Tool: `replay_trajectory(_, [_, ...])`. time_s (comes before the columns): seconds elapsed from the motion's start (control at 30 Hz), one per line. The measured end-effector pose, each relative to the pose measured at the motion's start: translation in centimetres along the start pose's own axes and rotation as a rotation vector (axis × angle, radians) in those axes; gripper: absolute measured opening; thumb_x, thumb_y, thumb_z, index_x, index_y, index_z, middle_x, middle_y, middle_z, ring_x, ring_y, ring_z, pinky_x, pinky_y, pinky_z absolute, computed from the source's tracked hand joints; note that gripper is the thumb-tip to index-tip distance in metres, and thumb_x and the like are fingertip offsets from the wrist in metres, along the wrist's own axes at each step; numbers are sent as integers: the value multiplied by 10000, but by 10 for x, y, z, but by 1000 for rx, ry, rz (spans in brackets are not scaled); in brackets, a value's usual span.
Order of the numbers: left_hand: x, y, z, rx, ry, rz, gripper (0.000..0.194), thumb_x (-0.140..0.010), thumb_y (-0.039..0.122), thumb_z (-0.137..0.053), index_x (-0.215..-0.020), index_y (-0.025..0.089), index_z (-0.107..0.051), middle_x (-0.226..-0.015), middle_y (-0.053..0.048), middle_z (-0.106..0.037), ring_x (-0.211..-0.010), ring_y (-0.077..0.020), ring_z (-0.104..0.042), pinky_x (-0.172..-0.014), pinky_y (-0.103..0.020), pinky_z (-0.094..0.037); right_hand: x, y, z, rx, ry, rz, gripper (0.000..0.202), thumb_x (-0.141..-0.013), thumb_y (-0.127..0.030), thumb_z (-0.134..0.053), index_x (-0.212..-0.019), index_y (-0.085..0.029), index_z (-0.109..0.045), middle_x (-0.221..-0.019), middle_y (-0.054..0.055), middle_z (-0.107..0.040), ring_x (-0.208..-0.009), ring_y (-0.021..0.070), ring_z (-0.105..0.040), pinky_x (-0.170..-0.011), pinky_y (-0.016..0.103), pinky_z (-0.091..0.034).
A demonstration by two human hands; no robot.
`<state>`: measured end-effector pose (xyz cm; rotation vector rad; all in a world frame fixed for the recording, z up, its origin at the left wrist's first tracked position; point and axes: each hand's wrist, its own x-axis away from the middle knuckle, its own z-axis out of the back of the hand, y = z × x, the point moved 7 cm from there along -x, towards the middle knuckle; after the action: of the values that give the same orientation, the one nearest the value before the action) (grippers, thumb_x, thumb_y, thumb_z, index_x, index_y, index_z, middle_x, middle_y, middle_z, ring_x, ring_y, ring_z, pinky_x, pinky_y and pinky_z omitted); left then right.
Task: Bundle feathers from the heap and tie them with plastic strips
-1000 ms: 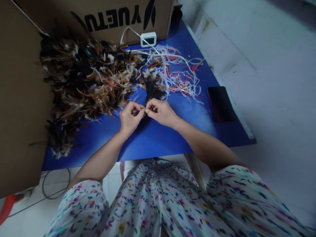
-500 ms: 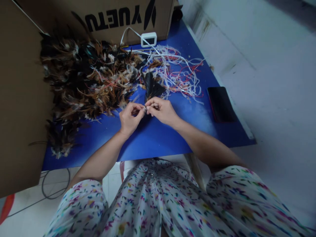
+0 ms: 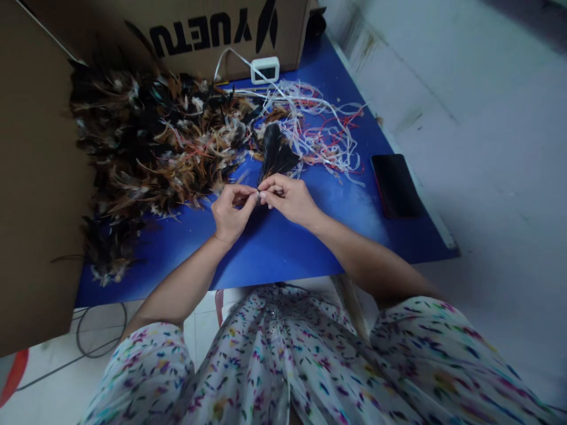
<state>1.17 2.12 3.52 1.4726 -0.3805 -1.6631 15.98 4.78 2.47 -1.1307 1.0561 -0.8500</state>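
Note:
A small bunch of black feathers (image 3: 275, 152) fans out just beyond my fingers, its quill end between my two hands. My left hand (image 3: 233, 213) pinches that end with thumb and forefinger. My right hand (image 3: 287, 199) pinches at the same spot from the other side, fingertips touching those of the left. The quill tips are mostly hidden by the fingers. To the left lies a large heap of brown and black feathers (image 3: 177, 153). Behind and right of the bunch spreads a tangle of white and red strips (image 3: 328, 139).
All this lies on a blue table (image 3: 283, 254). A cardboard box (image 3: 208, 56) stands at the back, a cardboard panel (image 3: 39, 177) at the left. A small white device (image 3: 264, 69) with a cable sits by the box. A dark phone (image 3: 397, 186) lies near the right edge, beside the wall.
The black feather bunch has tilted slightly to the right. Both hands have barely moved and stay pinched together at its end.

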Motion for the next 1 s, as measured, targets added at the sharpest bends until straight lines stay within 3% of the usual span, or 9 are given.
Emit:
replay_trajectory(0.4, [1,10,2,-74,14,-249,161,-841,157,-728,-940,199,-608,-863,17,-723,-744,-79,-719,-641,-160,-585,2,-4,-1,124,-50,47,203,-856,-262,-570,-961,-158,-708,-715,-7,-682,-639,100,-627,-639,253,-508])
replay_trajectory(1.0, [1,9,2,-30,24,-160,150,-834,184,-752,-910,205,-625,-820,24,-694,-693,-75,-692,-610,-164,-556,5,-13,0,259,-28,79,88,-896,-233,-531,-911,-183,-601,-693,-34,-640,-600,89,-578,-613,251,-442])
